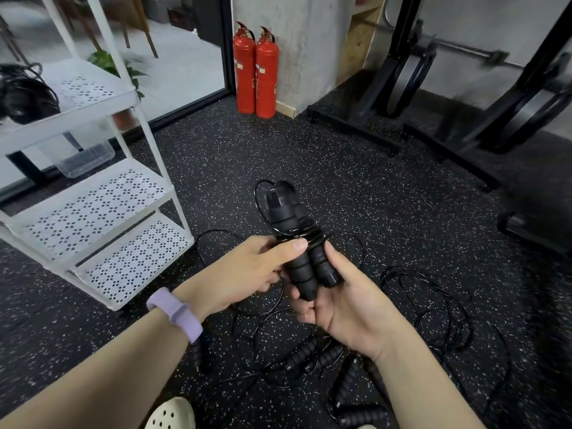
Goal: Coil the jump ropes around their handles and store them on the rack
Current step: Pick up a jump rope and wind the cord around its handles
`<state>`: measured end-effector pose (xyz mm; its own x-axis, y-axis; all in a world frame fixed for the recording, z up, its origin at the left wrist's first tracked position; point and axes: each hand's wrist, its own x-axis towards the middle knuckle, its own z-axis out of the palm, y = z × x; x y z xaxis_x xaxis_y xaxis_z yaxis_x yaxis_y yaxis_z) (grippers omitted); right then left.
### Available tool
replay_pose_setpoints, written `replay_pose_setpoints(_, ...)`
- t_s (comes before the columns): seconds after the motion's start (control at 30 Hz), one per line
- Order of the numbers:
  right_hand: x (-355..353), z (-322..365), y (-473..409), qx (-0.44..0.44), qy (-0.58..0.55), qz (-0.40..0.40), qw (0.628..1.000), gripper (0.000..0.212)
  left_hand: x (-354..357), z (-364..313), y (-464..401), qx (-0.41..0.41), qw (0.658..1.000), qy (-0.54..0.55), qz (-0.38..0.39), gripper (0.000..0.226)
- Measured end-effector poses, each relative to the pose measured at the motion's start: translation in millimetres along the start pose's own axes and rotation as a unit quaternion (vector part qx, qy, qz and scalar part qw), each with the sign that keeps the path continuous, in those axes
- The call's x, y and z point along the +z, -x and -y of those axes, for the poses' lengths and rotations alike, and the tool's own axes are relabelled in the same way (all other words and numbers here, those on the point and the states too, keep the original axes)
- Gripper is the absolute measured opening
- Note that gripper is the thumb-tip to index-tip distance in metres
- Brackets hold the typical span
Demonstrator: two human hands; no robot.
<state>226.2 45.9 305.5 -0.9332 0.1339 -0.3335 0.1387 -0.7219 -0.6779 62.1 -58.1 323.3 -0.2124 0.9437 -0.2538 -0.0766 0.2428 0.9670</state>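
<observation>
We log the pair of black handles (305, 261) held side by side above the speckled rubber floor (356, 187), butt ends pointing back toward us, cord ends pointing away. A few turns of thin black cord (309, 236) circle both handles near their middle, and a loose loop (263, 205) stands out past the far ends, so we judge the coiling begun but not finished. The left hand (247, 270) grips the bundle from the left, thumb laid across the top just below the turns; we take this as pinning the wraps so they do not slip. The right hand (343, 298) cups the butt ends from below and from the right, fingers curled under, thumb along the right handle; this keeps the two handles parallel as a core to wind on. Both hands are thus closed on the handles, the wound cord lying just beyond the grip. The rest of the cord trails down to the floor. More ropes (427, 308) lie tangled on the floor below and to the right, with spare handles (312, 354) near our feet. The white rack (102, 209) stands at left, its lower shelf corner near the left hand; dark coiled bundles (24, 94) already sit on its top shelf.
</observation>
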Motion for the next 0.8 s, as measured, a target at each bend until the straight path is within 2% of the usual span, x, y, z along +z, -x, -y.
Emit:
replay_pose_setpoints(0.1,0,-5,-3,-0.048,0.020,-0.053,0.997,0.059,-1,0,-2,-0.022,0.996,-0.069,-0.058,0.060)
replay_pose_setpoints(0.17,1,-5,-5,-0.082,0.079,-0.145,0.983,0.062,-3,2,-3,-0.041,0.980,-0.161,-0.107,0.077)
replay_pose_setpoints(0.2,0,-4,-6,-0.091,0.131,-0.203,0.966,0.069,-5,4,-3,-0.049,0.969,-0.204,-0.127,0.078)
replay_pose_setpoints(0.27,-2,-1,-5,-0.093,0.246,-0.291,0.920,0.088,-9,9,-4,-0.059,0.952,-0.257,-0.154,0.070)
replay_pose_setpoints(0.3,-3,-1,-4,-0.093,0.303,-0.311,0.896,0.088,-10,10,-4,-0.063,0.949,-0.269,-0.154,0.067)
replay_pose_setpoints(0.33,-3,-2,-4,-0.100,0.355,-0.321,0.872,0.081,-10,11,-5,-0.065,0.947,-0.280,-0.145,0.068)
replay_pose_setpoints(0.4,-1,-4,-4,-0.110,0.430,-0.338,0.830,0.054,-7,12,-4,-0.075,0.946,-0.291,-0.121,0.084)
replay_pose_setpoints(0.47,1,-9,-8,-0.116,0.482,-0.352,0.794,0.037,-1,11,-3,-0.099,0.953,-0.263,-0.115,0.094)
replay_pose_setpoints(0.53,3,-19,-13,-0.137,0.549,-0.365,0.740,0.038,5,11,-3,-0.125,0.963,-0.202,-0.129,0.086)
replay_pose_setpoints(0.63,10,-33,-23,-0.193,0.652,-0.373,0.631,0.045,10,12,-6,-0.156,0.963,-0.122,-0.182,0.073)
replay_pose_setpoints(0.67,13,-36,-25,-0.212,0.667,-0.370,0.611,0.047,9,13,-8,-0.165,0.961,-0.109,-0.194,0.070)
replay_pose_setpoints(0.7,13,-37,-27,-0.224,0.669,-0.366,0.607,0.049,7,14,-9,-0.173,0.960,-0.095,-0.198,0.067)
replay_pose_setpoints(0.73,11,-36,-27,-0.230,0.659,-0.358,0.621,0.052,4,15,-9,-0.176,0.961,-0.079,-0.196,0.064)
replay_pose_setpoints(0.77,10,-34,-26,-0.228,0.635,-0.348,0.651,0.057,2,15,-9,-0.174,0.964,-0.065,-0.192,0.061)
replay_pose_setpoints(0.8,9,-31,-24,-0.214,0.597,-0.338,0.695,0.061,-1,14,-8,-0.168,0.966,-0.059,-0.187,0.059)
